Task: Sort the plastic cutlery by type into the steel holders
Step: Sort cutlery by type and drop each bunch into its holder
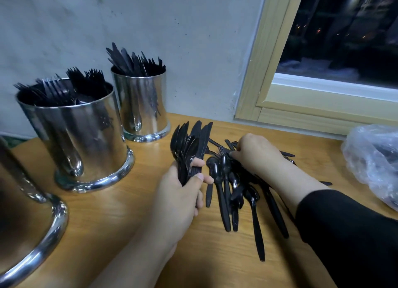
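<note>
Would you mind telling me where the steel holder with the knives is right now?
In the head view, the knife holder stands upper left of centre on the wooden table, against the wall, just right of and behind the fork holder.

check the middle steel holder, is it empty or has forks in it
Not empty: the middle holder stands upright with black forks sticking out above its rim.

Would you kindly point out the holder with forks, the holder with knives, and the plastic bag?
holder with forks [86, 137], head view, its shiny steel side.
holder with knives [143, 102], head view, its front wall.
plastic bag [370, 158], head view, its crinkled left part.
</note>
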### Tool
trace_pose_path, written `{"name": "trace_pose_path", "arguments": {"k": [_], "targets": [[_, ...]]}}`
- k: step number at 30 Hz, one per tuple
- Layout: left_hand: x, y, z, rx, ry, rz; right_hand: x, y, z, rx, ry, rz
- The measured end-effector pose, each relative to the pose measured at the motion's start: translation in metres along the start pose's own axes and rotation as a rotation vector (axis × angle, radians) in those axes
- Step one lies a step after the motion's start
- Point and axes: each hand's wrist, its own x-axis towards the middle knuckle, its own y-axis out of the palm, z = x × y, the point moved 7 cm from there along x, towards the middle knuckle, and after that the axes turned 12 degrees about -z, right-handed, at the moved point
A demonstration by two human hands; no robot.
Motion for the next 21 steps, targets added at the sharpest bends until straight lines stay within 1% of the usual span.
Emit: {"name": "trace_pose_path", "arguments": {"k": [3,10,12,15,17,19,20,21], "targets": [[0.000,0.000,-0.002,-0.019,0.019,0.022,0.005,0.011,-0.002,-0.036,0.000,-0.004],[0.000,-0.002,-0.004,-0.021,0.060,0.028,0.003,0.005,-0.011,0.124,0.104,0.047],[0.000,-0.002,-0.005,-0.010,0.064,0.021,-0.001,-0.009,-0.016,0.266,0.137,-0.041],[0.002,-0.004,-0.005,0.000,0.063,-0.006,-0.014,-0.047,-0.031,0.587,0.183,-0.257],[0.002,-0.007,-0.007,0.013,0.087,-0.036,-0.030,-0.076,-0.040,0.737,0.192,-0.361],[0.002,-0.010,-0.009,0.029,0.112,-0.068,-0.050,-0.100,-0.045,0.832,0.184,-0.389],[0.001,-0.010,-0.010,0.038,0.123,-0.075,-0.059,-0.108,-0.045,0.869,0.175,-0.348],[0.001,-0.010,-0.011,0.049,0.134,-0.073,-0.067,-0.110,-0.043,0.887,0.163,-0.267]]}}
